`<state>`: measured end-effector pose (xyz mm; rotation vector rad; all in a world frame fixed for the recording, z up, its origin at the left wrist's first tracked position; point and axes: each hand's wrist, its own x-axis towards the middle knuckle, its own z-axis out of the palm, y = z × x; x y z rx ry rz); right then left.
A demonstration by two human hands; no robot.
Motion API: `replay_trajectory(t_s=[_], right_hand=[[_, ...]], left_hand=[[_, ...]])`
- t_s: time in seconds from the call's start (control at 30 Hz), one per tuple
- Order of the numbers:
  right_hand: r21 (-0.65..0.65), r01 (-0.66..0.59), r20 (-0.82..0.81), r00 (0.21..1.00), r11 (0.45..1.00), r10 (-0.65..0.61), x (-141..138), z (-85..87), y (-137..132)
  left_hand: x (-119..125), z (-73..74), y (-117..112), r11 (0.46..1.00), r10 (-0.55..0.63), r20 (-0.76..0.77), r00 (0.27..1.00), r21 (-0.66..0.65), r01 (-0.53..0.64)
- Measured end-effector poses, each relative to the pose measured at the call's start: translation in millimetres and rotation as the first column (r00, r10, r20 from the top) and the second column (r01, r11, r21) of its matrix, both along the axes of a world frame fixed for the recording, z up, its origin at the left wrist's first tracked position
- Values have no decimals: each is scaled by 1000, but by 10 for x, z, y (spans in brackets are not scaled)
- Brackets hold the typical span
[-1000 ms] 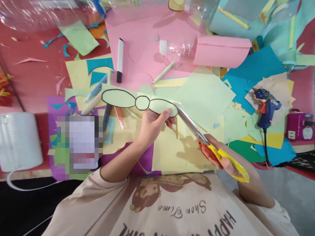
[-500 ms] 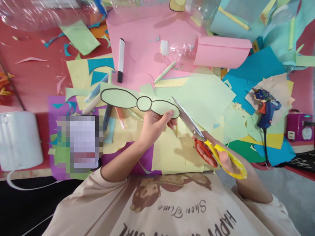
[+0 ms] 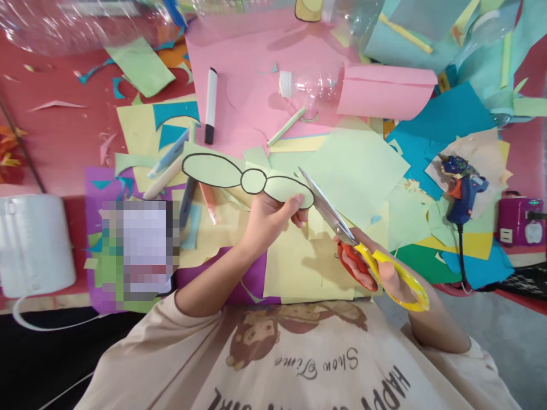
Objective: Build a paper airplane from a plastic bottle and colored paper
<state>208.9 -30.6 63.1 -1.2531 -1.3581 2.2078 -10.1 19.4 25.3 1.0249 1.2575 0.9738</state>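
- Over the last second the pale green paper cutout (image 3: pixel 252 181), two long lobes joined by a small circle and outlined in black, has shifted slightly to the right. The blades of the metal scissors (image 3: pixel 337 225) have slid further up past its right end.
- The left hand (image 3: pixel 267 219) pinches the right lobe of the cutout, thumb on top. The cutout is held level above the loose yellow and green paper sheets (image 3: pixel 354 171).
- The right hand (image 3: pixel 384 273) has fingers through the scissors' red and yellow handle loops, which stand a little apart. The blades are nearly together, just beside the cutout's right tip.
- The beige shirt (image 3: pixel 299 359) shows a cartoon figure and, upside down from this view, the script "Show Time". Below it are block letters starting "HAPP", cut off by the frame edge.
- A black-and-white marker (image 3: pixel 210 105) lies on pink paper beyond the cutout.
- A clear plastic bottle (image 3: pixel 314 85) lies near the marker.
- A blue glue gun (image 3: pixel 464 191) sits well to the right.
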Motion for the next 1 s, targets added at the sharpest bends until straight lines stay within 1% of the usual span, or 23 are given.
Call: replay_trajectory(t_s=[0.1, 0.13, 0.2, 0.37, 0.5, 0.63, 1.0], right_hand=[[-52, 69, -13, 997, 996, -70, -21, -4, 18], [-50, 66, -26, 997, 997, -67, -22, -23, 22], [-35, 49, -49, 998, 998, -51, -20, -61, 19], [59, 107, 47, 993, 993, -110, -15, -56, -35], [44, 85, 45, 995, 995, -86, 3, -66, -63], [57, 81, 56, 995, 995, -84, 12, -102, -70], [-31, 125, 95, 988, 992, -121, 17, -108, -82]], left_hand=[[-7, -4, 0, 1000, -12, 5, 1000, -1, 12], [-9, -7, 0, 1000, -11, 11, 1000, -3, 11], [-14, -18, 2, 1000, -8, 33, 999, -5, 8], [-26, -70, 7, 999, -12, 121, 993, -43, 17], [-40, -104, 8, 999, -32, 161, 986, -38, 39], [-47, -116, 2, 998, -40, 135, 990, -36, 46], [-52, -116, 0, 998, -41, 157, 987, -48, 49]])
